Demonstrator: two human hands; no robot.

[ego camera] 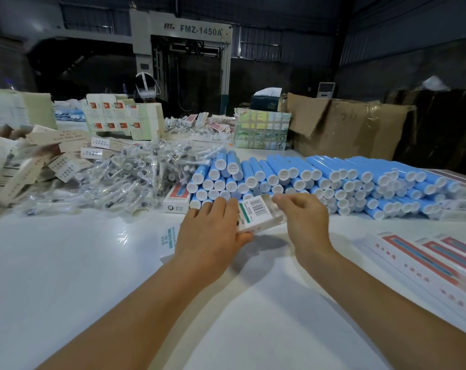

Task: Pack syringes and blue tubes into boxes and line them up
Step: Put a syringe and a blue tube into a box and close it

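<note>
I have a small white box [256, 213] with a barcode label between my two hands, raised just above the white table [93, 276] near its middle, tilted with the label side up. My left hand [213, 231] holds it from the left, thumb curled under the near edge and fingers laid along its left side. My right hand [304, 217] pinches the box's far right end between thumb and fingertips; that end is blurred and I cannot tell whether a flap is open.

Directly behind the box, a stacked heap of blue tubes [320, 174] with white caps runs from the table's middle toward its right edge, caps facing me. My left fingertips lie close to the nearest tubes; contact cannot be confirmed. To the left of the tubes lies a loose pile of syringes [125, 177] in clear wrappers. One closed red-and-white carton [174, 200] lies between the two piles, touching the tube stack.

At the left edge, a jumble of folded flat boxes [26, 161] is heaped up, blurred. At the near right edge, long white packed boxes [424, 265] with red stripes lie side by side in a row. Toward the far edge stand stacks of printed carton sheets [122, 116] and a taped box [261, 129]; a brown cardboard case [346, 126] stands at the far right corner.
</note>
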